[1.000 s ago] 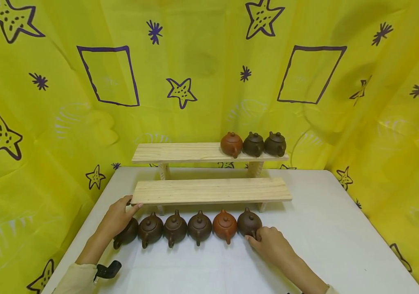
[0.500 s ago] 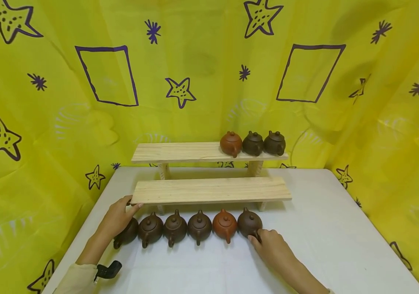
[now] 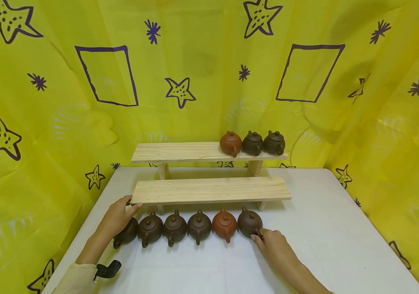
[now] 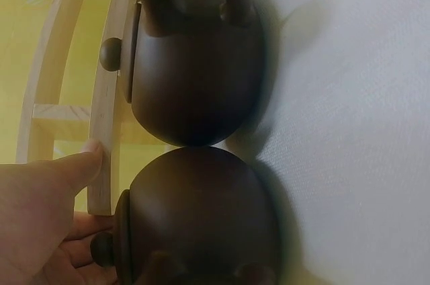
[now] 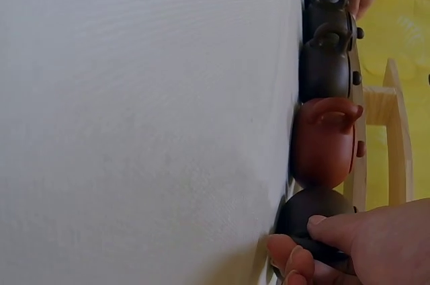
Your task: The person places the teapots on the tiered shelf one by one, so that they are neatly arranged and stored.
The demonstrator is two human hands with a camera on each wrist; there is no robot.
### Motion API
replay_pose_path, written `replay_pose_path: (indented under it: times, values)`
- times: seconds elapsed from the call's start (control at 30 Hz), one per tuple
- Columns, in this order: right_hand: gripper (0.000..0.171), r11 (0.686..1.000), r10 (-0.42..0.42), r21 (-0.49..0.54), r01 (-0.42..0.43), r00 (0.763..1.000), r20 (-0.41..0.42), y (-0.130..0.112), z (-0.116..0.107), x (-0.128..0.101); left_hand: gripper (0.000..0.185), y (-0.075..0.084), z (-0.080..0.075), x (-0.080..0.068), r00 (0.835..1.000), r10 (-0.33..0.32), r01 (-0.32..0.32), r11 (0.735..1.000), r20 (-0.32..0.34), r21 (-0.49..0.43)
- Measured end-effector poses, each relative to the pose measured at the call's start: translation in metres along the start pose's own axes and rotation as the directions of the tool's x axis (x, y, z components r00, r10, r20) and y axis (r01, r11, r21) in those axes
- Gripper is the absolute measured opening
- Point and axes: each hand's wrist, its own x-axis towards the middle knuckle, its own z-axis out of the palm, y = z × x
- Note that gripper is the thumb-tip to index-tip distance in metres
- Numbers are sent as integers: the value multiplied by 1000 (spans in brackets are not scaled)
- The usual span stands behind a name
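Observation:
My right hand (image 3: 279, 250) pinches the handle of a dark brown teapot (image 3: 249, 223) at the right end of the front row. In the right wrist view, the thumb (image 5: 329, 230) lies over that handle with the fingers curled below. My left hand (image 3: 115, 218) grips the left end of the lower wooden shelf board (image 3: 213, 190), its thumb (image 4: 84, 160) against the front edge. Under that hand stands another dark teapot (image 3: 126, 233), partly hidden. Between the hands, several dark teapots (image 3: 175, 228) and a reddish-brown teapot (image 3: 225, 226) stand side by side, handles toward me.
The upper shelf board (image 3: 180, 152) bears a reddish teapot (image 3: 230, 143) and two dark teapots (image 3: 252, 143) at its right end. A white cloth (image 3: 334, 228) covers the table. Yellow curtains (image 3: 202, 61) with drawn stars enclose the back and sides.
My right hand has shifted slightly right, turning the end teapot a little so its spout points more to the left. My left hand stays on the shelf board.

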Motion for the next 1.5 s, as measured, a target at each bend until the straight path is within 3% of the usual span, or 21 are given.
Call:
replay_pose_path:
  times: [0.47,0.97,1.23,1.5]
  values:
    - [39,1000,8,29,-8,1000,15,1,-6,-2,58,0,-1,1,1000,-3,3,1000,7,-3]
    - [35,997,-61,54,60,998,8,-19,-35,1,56,0,0,0,1000,9,-9,1000,-8,6]
    - [32,994,-92,62,92,996,-5,-38,-46,15,55,0,0,0,1000,18,-18,1000,-21,1]
    - [34,982,-186,35,188,981,-56,-65,-56,43,57,1,0,1,1000,4,-4,1000,-2,1]
